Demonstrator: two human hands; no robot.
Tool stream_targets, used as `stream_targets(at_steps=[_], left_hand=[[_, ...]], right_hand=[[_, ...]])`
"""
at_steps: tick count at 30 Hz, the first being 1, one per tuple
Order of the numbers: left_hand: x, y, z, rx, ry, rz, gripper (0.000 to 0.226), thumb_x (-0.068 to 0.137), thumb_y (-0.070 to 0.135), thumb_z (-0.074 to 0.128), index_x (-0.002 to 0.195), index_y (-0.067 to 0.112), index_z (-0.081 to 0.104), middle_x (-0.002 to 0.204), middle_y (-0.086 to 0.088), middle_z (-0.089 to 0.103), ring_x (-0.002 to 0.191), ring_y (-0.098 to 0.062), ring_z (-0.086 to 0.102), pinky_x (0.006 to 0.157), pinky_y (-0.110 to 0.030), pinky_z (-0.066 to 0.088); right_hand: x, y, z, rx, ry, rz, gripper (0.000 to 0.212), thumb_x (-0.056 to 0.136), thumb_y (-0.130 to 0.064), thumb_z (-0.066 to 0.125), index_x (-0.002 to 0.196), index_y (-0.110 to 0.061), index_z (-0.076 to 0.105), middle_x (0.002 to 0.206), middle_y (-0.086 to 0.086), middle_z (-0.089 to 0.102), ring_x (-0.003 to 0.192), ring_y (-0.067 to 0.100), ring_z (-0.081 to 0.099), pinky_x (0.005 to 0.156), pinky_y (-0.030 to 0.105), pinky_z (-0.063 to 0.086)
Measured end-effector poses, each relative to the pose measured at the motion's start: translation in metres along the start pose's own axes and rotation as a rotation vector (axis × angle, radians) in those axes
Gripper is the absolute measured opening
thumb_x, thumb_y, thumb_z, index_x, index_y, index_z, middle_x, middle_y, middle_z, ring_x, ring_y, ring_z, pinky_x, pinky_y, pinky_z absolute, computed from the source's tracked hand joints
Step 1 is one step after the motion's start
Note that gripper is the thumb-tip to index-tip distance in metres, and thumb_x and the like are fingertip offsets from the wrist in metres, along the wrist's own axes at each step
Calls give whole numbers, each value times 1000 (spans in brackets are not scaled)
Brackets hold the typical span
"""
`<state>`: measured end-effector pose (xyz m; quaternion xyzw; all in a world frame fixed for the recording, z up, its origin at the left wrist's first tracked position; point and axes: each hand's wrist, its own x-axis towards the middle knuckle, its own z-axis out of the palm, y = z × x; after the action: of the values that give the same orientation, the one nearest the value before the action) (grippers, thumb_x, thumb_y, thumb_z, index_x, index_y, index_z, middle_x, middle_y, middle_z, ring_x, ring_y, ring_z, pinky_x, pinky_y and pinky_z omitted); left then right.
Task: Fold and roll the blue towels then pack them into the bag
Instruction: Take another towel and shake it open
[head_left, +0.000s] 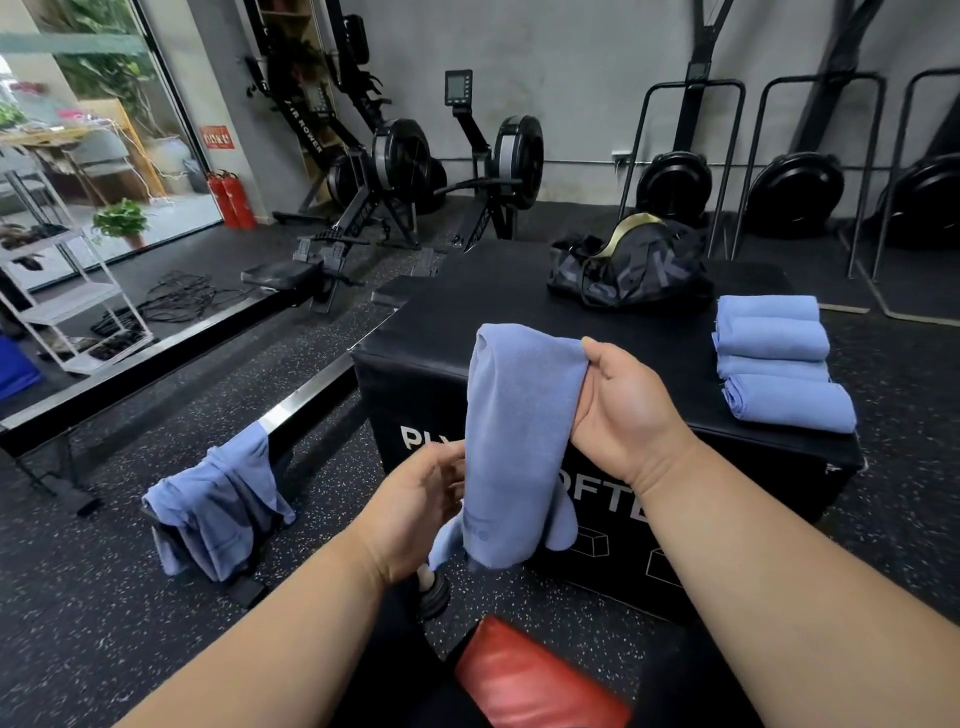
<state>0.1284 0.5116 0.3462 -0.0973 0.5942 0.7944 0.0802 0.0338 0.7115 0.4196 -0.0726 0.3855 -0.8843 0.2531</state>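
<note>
A blue towel (511, 441) hangs folded lengthwise in front of the black plyo box (415, 364). My right hand (623, 405) grips its upper edge, thumb on top. My left hand (421, 514) pinches the towel's lower left edge. Several rolled blue towels (779, 364) lie in a row on the box's right side. The black bag (628, 270) sits open at the box's far end. More unfolded blue towels (223, 514) hang over the rail of a rowing machine to the left.
Rowing machines (395, 171) stand along the back wall, with ski machines (675, 182) to the right. A white shelf rack (67, 296) and red fire extinguishers (231, 200) are at the left. A red pad (535, 675) lies near my legs.
</note>
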Motion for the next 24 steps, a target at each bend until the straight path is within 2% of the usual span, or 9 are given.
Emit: stream_targets(at_steps=[2,6,9,11,14,16,18,21,24], left_hand=[[3,1,6,72,-33,48,47,83,43,73,115,9,63,105,-12,57,99,-28,48,98,-42,39],[7,1,14,203,77,135,17,100,19,68,108,5,73,106,-12,75,100,-23,65,95,-39,48],[10,4,18,206,117,190,19,92,28,72,100,11,77,108,-14,76,98,-23,66,94,-44,48],[12,10,24,279,168,250,17,88,33,72,95,19,77,101,-7,77,94,-14,66,90,-39,50],[15,20,35,345,143,303,24,85,39,73,97,19,76,94,-2,73,88,-11,61,84,-36,47],[17,21,40,350,87,281,21,87,38,74,93,19,75,87,-5,67,82,-15,56,76,-37,45],[16,20,49,281,43,226,13,93,29,72,88,17,73,80,-5,60,76,-16,50,68,-32,43],[21,14,54,177,71,134,28,86,37,71,97,12,76,84,1,68,78,-10,55,75,-27,44],[29,3,48,181,220,-51,27,95,37,62,110,21,78,101,7,77,94,-12,65,81,-30,46]], right_hand=[[1,3,-4,-12,7,0,50,112,-24,34,140,10,58,141,28,63,135,36,61,118,47,44],[6,5,-12,-75,72,-40,48,111,-23,41,137,13,59,138,30,64,131,38,63,117,51,45],[10,2,-21,-150,222,-97,46,109,-25,50,124,15,65,127,28,70,122,38,68,112,53,50],[10,-4,-24,-197,307,-96,38,106,-30,54,110,5,70,109,22,72,107,36,71,103,52,53],[7,-15,-28,-105,343,-130,23,105,-22,57,91,-5,64,91,13,62,88,27,65,86,43,57],[4,-21,-30,-56,309,-154,28,105,-17,54,78,-12,56,76,6,55,73,20,59,73,34,52],[1,-28,-30,-45,231,-159,30,103,-16,53,73,-14,52,71,3,51,66,17,55,67,32,49],[-1,-43,-26,-46,54,-114,27,96,-16,55,72,-16,43,74,6,40,66,18,49,63,32,44],[-2,-59,-20,-44,-72,-95,28,95,-16,51,75,-20,31,75,4,33,68,18,44,66,34,42]])
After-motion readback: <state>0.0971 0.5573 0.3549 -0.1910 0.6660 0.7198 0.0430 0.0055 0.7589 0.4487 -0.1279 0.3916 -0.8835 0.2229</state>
